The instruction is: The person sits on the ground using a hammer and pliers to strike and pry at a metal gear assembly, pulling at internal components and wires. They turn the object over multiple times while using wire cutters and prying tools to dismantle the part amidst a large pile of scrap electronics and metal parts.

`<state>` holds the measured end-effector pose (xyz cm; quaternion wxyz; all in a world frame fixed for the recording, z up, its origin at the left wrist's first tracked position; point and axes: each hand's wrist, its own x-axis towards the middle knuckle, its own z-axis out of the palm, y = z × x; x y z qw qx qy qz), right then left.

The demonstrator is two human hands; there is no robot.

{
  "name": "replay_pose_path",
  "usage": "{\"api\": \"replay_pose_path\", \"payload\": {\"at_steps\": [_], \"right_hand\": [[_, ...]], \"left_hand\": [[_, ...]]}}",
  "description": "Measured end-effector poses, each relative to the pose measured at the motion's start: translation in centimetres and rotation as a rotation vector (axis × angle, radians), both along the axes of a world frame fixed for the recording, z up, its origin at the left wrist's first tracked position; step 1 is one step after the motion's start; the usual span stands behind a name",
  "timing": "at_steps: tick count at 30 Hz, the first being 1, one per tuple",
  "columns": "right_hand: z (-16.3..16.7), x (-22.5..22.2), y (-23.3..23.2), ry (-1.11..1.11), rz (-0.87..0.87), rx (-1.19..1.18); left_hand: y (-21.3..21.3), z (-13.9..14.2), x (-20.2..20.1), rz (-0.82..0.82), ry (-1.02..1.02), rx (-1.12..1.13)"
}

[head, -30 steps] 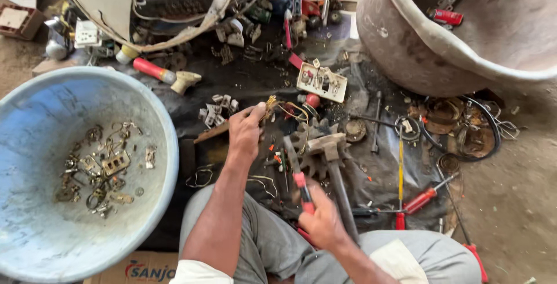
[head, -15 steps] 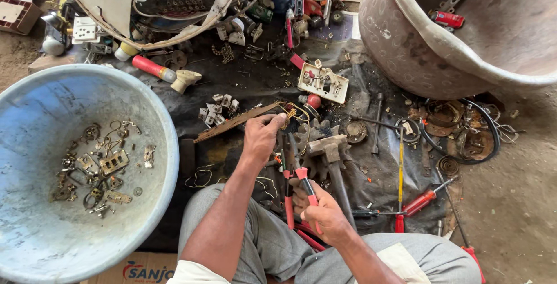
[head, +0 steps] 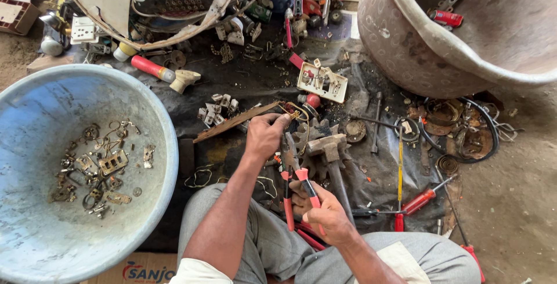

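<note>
My left hand [head: 264, 136] is closed around a small metal piece with thin wire, held just above the dark cloth [head: 232, 81]. My right hand [head: 322, 211] grips the red handles of a pair of pliers [head: 293, 182], whose jaws point up toward the piece in my left hand. A hammer [head: 328, 150] with a grey head lies right beside the pliers. I sit with my knees in grey trousers at the bottom of the view.
A large blue basin [head: 35, 145] at left holds several small metal scraps. A big brownish tub [head: 406, 46] stands at the top right. Screwdrivers [head: 420, 200], a white switch plate [head: 322, 81], wires and scrap parts are scattered over the cloth.
My left hand pulled back from farther out on the cloth toward me with a small piece. My right hand brought the pliers up to it.
</note>
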<state>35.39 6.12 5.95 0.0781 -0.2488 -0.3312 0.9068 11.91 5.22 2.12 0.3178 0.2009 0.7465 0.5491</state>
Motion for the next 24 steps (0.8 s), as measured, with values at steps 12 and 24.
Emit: {"api": "replay_pose_path", "payload": {"at_steps": [12, 24], "right_hand": [[0.3, -0.3, 0.3, 0.102, 0.001, -0.207], [0.4, 0.0, 0.6, 0.032, -0.048, -0.180]], "left_hand": [[0.1, -0.9, -0.1, 0.035, -0.322, 0.178], [-0.1, 0.1, 0.1, -0.027, -0.388, 0.199]]}}
